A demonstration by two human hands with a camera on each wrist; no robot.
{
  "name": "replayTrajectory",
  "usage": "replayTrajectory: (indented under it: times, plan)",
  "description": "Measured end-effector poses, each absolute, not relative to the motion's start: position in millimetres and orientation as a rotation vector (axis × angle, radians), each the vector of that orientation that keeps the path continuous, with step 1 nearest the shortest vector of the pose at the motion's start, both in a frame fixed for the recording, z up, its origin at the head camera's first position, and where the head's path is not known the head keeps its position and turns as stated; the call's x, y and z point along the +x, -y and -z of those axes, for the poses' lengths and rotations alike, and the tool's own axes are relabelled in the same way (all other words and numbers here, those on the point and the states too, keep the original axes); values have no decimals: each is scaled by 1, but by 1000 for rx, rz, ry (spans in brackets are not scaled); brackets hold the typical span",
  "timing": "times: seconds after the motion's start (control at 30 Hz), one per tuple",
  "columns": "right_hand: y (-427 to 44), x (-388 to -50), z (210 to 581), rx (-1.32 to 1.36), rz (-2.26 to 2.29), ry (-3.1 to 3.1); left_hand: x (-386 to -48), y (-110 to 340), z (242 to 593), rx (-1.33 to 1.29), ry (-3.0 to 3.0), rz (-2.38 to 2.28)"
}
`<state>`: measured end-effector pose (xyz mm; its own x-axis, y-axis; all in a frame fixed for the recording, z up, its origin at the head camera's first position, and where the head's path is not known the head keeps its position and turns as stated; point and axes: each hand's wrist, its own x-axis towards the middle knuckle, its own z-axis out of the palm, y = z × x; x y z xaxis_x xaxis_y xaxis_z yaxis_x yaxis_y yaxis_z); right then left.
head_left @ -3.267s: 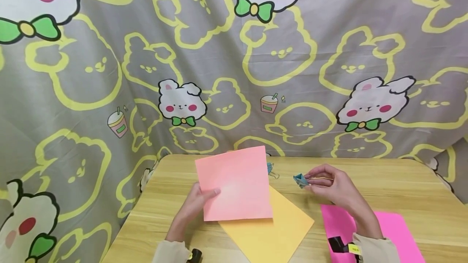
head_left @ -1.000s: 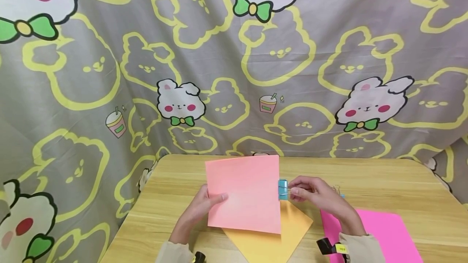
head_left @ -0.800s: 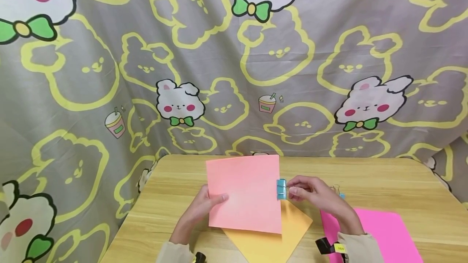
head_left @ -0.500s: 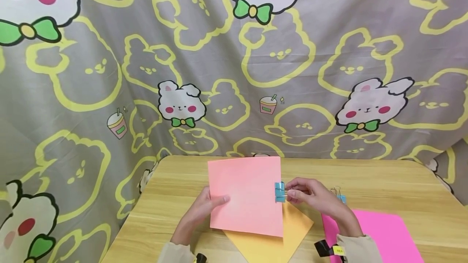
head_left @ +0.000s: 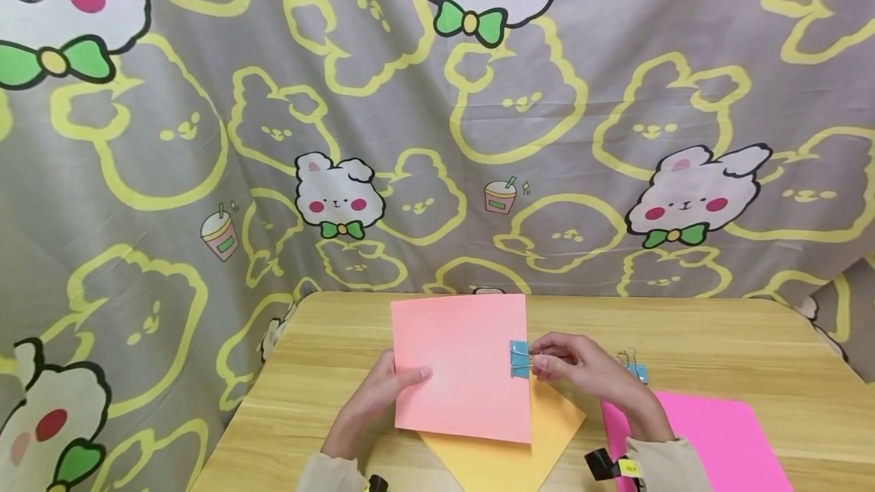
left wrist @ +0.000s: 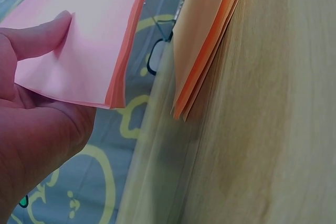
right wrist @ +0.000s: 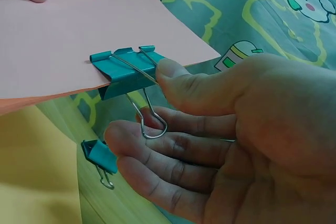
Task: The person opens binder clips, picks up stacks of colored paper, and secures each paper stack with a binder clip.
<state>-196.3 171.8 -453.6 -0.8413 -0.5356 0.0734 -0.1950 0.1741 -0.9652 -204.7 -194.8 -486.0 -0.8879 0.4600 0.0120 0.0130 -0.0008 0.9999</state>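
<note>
My left hand [head_left: 384,393] pinches a stack of light pink paper [head_left: 465,363] at its left side, thumb on the front sheet. A teal binder clip [head_left: 519,359] sits over the stack's right edge, its metal handles pointing right. My right hand [head_left: 581,363] holds those handles; in the right wrist view the thumb lies on the upper handle and the fingers curl loosely about the lower handle [right wrist: 155,129]. The pink stack is held up, tilted, above a yellow-orange paper stack [head_left: 557,420] that lies turned like a diamond on the table.
Another teal binder clip [head_left: 637,373] lies on the wooden table [head_left: 772,348], behind the right forearm. Bright magenta paper [head_left: 724,431] lies under and beside the right sleeve. A patterned grey curtain [head_left: 410,120] hangs along the table's back edge.
The held clip, at first apart from the pink stack, has moved left onto its right edge and slid further in. The other clip has come into view on the right. Left hand shifted slightly right.
</note>
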Motion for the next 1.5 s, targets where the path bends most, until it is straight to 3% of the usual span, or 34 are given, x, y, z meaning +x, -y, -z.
replayTrajectory:
  times: [0.77, 1.23, 1.5]
  plan:
    - [-174, -190, 448, -681, 1690, -2225, -203, 197, 485, 455, -1890, -1959]
    - [-170, -184, 428, -588, 1778, -2204, -205, 231, 453, 643, -1758, -1960]
    - [-157, -182, 422, -522, 1832, -2223, -191, 234, 426, 813, -1853, -1660]
